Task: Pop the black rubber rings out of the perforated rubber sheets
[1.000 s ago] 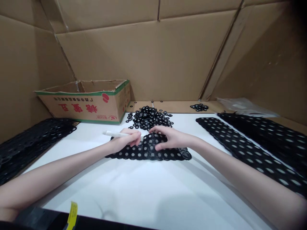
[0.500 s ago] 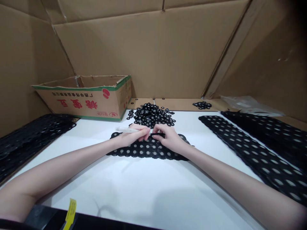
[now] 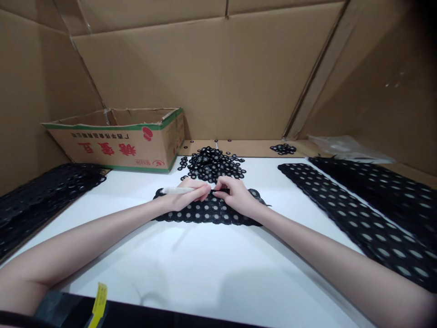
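My left hand (image 3: 191, 193) is closed around a white pen-like tool (image 3: 177, 190), its back end pointing left and its tip close to my right fingers. Under both hands a black sheet with rows of pale round spots (image 3: 211, 213) lies on the white table. My right hand (image 3: 235, 196) pinches a dark bit at the sheet's far edge between thumb and forefinger; the exact spot is partly hidden by the fingers. Just beyond my hands rises a heap of small black rings (image 3: 213, 163), with several loose ones around it.
An open cardboard box (image 3: 112, 146) stands at the back left. Black dotted sheets (image 3: 341, 205) lie on the right, and a dark stack (image 3: 44, 196) on the left. A smaller ring pile (image 3: 283, 149) and a clear plastic bag (image 3: 348, 148) sit behind. Cardboard walls (image 3: 211, 82) enclose the table.
The pen-like tool now lies flatter and a little lower in my left hand. My right hand keeps its pinch. The whole view has shifted slightly.
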The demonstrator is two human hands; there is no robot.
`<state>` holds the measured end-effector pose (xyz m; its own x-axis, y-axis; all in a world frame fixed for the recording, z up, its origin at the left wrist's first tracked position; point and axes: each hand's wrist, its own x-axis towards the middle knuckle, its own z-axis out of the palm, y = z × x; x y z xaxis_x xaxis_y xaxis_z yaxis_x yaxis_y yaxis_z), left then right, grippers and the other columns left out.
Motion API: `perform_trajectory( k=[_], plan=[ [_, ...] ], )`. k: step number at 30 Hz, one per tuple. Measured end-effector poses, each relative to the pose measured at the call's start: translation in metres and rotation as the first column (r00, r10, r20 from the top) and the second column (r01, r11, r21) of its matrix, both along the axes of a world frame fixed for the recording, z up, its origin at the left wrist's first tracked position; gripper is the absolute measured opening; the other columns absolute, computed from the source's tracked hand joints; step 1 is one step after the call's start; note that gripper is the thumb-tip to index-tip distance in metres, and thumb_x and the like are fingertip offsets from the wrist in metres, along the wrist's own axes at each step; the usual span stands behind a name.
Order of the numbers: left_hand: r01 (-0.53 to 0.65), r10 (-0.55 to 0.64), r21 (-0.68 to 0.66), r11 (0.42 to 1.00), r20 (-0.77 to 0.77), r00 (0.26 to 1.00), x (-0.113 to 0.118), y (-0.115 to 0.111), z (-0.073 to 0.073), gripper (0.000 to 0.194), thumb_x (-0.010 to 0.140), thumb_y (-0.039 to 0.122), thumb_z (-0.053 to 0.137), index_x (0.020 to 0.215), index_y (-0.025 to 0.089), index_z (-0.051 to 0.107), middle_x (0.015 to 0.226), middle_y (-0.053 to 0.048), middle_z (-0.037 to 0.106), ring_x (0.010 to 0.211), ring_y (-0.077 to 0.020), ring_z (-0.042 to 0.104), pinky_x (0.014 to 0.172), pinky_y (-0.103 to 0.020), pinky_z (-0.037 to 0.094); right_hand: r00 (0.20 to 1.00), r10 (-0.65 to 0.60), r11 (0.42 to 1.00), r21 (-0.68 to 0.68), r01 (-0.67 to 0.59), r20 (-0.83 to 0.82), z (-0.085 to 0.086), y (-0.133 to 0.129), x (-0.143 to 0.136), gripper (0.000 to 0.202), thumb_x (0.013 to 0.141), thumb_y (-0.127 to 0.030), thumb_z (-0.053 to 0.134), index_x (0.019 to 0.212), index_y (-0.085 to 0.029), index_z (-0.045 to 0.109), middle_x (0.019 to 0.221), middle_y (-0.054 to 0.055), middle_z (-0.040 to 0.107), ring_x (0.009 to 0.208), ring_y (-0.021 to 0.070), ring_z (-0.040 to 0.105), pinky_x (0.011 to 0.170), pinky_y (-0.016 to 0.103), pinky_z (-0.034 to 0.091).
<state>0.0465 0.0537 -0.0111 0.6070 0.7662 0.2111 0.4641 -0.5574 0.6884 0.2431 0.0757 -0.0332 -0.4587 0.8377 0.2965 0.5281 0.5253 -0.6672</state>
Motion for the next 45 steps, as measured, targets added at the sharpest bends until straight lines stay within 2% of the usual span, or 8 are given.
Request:
perform_trajectory(
  k=[23,30,34,37,41,45],
  plan=[
    [0.079,-0.082,-0.086,0.993,-0.026,0.996,-0.003,0.008,0.004,0.047,0.097,0.04,0.034,0.06,0.014,0.048,0.056,0.003,0.044,0.058,-0.0093,0.041,0.061,-0.022,0.032,0.999,0.03,1.0,-0.006,-0.03,-0.026,-0.002,0.002,0.0,0.016,0.073,-0.011,0.06,0.065,-0.02,0.049,0.067,-0.002,0.057,0.068,0.0159,0.053,0.067,0.027,0.037],
    [0.169,-0.177,-0.106,0.98,-0.079,0.981,0.001,0.006,0.009,0.045,0.097,0.036,0.034,0.058,0.014,0.044,0.055,0.004,0.041,0.056,-0.0088,0.039,0.06,-0.022,0.031,0.999,0.037,0.999,0.001,-0.037,-0.033,-0.002,0.001,0.001,0.017,0.073,-0.011,0.059,0.064,-0.02,0.048,0.067,-0.002,0.057,0.067,0.0158,0.053,0.066,0.027,0.037],
    [0.128,-0.133,-0.077,0.989,-0.068,0.989,0.0,0.003,0.005,0.046,0.096,0.036,0.033,0.058,0.014,0.045,0.056,0.003,0.043,0.057,-0.0095,0.04,0.063,-0.023,0.032,0.999,0.041,0.999,0.019,-0.041,-0.027,-0.001,-0.001,0.002,0.011,0.076,-0.016,0.06,0.068,-0.02,0.052,0.072,0.0,0.061,0.071,0.0169,0.056,0.07,0.03,0.038],
    [0.096,-0.099,-0.064,0.993,-0.04,0.994,-0.002,0.003,0.001,0.046,0.096,0.039,0.033,0.06,0.015,0.048,0.057,0.003,0.044,0.059,-0.0104,0.042,0.063,-0.024,0.033,0.998,0.0,0.999,0.048,-0.003,0.068,0.002,-0.005,0.003,0.004,0.078,-0.021,0.061,0.08,-0.021,0.058,0.085,0.003,0.067,0.086,0.0216,0.057,0.081,0.038,0.037],
    [0.017,-0.013,-0.084,0.996,0.053,0.998,-0.005,-0.001,0.001,0.049,0.095,0.044,0.033,0.06,0.015,0.05,0.055,0.003,0.043,0.057,-0.0116,0.042,0.061,-0.024,0.033,0.98,-0.061,0.997,0.048,0.053,0.189,0.004,-0.01,0.007,0.018,0.076,-0.028,0.066,0.092,-0.021,0.061,0.095,0.007,0.067,0.098,0.028,0.054,0.087,0.048,0.033],
    [-0.062,0.074,-0.076,0.995,0.165,0.983,-0.003,-0.013,0.004,0.046,0.095,0.046,0.033,0.075,0.013,0.058,0.056,0.003,0.041,0.056,-0.0114,0.041,0.06,-0.024,0.033,0.977,-0.055,0.998,0.038,0.048,0.204,0.002,-0.009,0.008,0.019,0.074,-0.029,0.068,0.089,-0.02,0.061,0.091,0.008,0.066,0.095,0.0285,0.054,0.085,0.047,0.034]
  ],
)
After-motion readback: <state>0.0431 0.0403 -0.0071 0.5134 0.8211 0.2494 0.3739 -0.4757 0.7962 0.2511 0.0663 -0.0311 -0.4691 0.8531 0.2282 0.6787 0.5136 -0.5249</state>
